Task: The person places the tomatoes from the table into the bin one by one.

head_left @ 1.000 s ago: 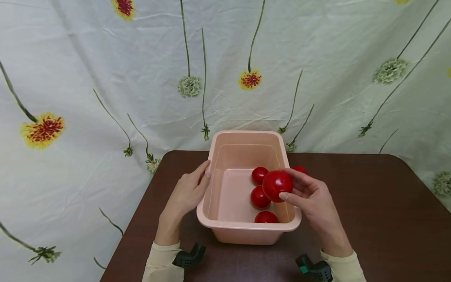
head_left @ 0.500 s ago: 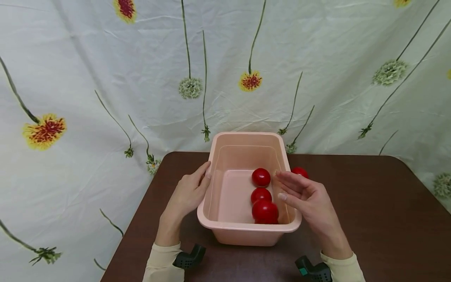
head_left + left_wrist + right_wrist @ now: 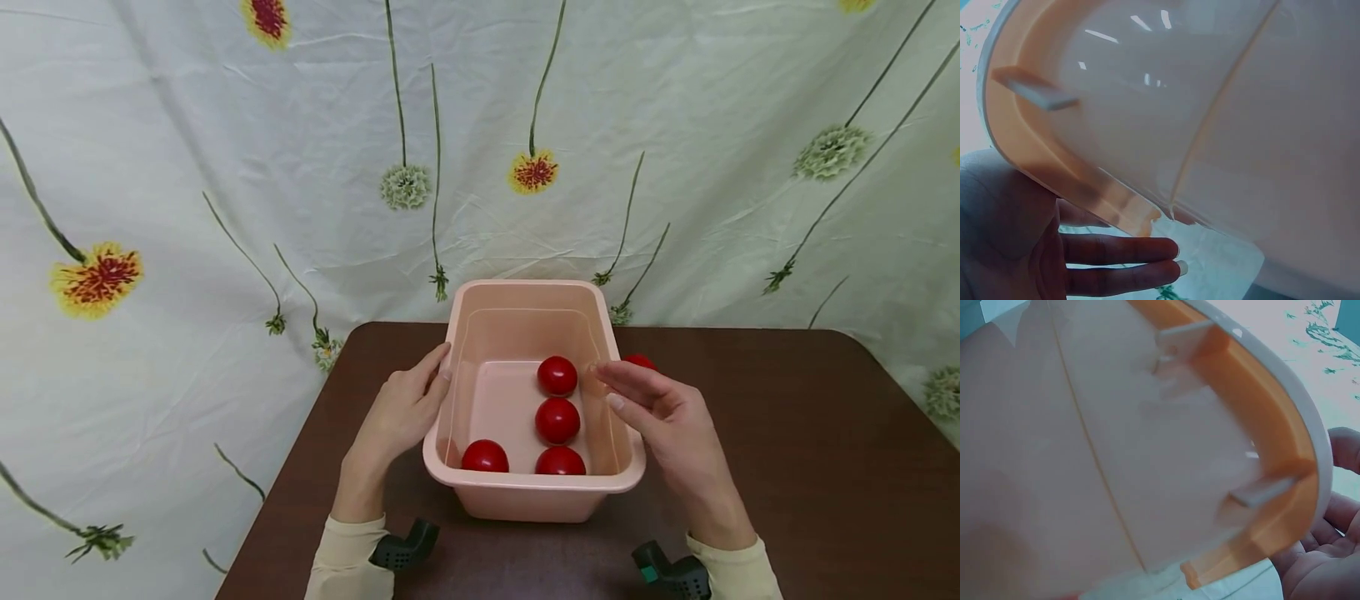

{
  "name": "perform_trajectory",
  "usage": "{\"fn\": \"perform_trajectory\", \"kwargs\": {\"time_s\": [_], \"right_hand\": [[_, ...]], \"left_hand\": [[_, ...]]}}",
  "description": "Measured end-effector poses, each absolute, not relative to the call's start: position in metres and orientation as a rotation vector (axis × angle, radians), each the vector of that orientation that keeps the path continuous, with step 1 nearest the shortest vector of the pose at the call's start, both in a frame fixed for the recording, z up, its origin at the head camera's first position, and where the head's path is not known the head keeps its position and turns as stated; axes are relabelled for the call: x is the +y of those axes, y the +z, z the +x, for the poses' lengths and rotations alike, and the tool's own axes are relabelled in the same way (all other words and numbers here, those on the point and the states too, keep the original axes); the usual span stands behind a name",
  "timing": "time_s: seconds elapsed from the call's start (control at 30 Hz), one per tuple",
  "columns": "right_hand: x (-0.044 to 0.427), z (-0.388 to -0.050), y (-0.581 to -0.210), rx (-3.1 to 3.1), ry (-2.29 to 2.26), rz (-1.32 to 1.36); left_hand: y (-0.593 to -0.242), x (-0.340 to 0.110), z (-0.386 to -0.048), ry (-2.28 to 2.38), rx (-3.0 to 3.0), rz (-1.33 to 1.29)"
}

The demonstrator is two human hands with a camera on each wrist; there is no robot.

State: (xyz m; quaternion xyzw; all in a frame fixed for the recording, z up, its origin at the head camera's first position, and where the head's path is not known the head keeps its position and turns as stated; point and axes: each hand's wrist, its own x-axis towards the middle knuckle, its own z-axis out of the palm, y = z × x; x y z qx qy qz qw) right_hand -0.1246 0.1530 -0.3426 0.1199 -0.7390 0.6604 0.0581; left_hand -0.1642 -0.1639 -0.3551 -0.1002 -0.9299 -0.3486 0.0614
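A pink plastic basin (image 3: 517, 502) stands on the table, with several shiny red balls inside. Three of them, including the middle one (image 3: 557, 420), line up along its right side; another red ball (image 3: 484, 456) lies in the near left corner. My left hand (image 3: 396, 408) rests against the basin's left rim, and the left wrist view shows its fingers (image 3: 1122, 249) extended below that rim. Over the right rim, my right hand (image 3: 671, 429) has its fingers loosely bent and holds nothing. One more red ball (image 3: 640, 361) sits outside the basin, mostly hidden behind the right hand.
The dark brown table (image 3: 825, 433) extends to the right of the basin. Behind it hangs a pale cloth (image 3: 480, 108) printed with flowers. Each wrist carries a black device, such as the one on the right wrist (image 3: 675, 573).
The right hand has let go of a red ball, which dropped into the basin and rolled to the near left corner. The right hand has shifted slightly right; the left hand stays put.
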Motion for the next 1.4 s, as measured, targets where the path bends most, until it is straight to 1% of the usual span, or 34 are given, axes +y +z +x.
{"fn": "perform_trajectory", "kwargs": {"time_s": [0.13, 0.27, 0.53, 0.8, 0.93, 1.2, 1.4], "right_hand": [[0.161, -0.128, -0.344, -2.124, 2.013, 0.299], [0.173, -0.138, -0.352, -2.086, 1.977, 0.169], [0.190, -0.165, -0.379, -2.109, 1.903, -0.152], [0.195, -0.181, -0.406, -2.189, 1.809, -0.367], [0.198, -0.186, -0.414, -2.182, 1.800, -0.423], [0.205, -0.205, -0.418, -2.011, 1.909, -0.395], [0.207, -0.224, -0.433, -1.998, 1.958, -0.493]], "left_hand": [[-0.355, -0.163, -0.164, -1.047, -2.809, -0.314], [-0.354, -0.163, -0.164, -1.043, -2.810, -0.313], [-0.355, -0.165, -0.164, -1.040, -2.820, -0.292], [-0.357, -0.165, -0.165, -1.046, -2.803, -0.307], [-0.356, -0.164, -0.165, -1.053, -2.805, -0.314], [-0.352, -0.163, -0.166, -1.058, -2.804, -0.313], [-0.354, -0.165, -0.164, -1.045, -2.809, -0.302]]}}
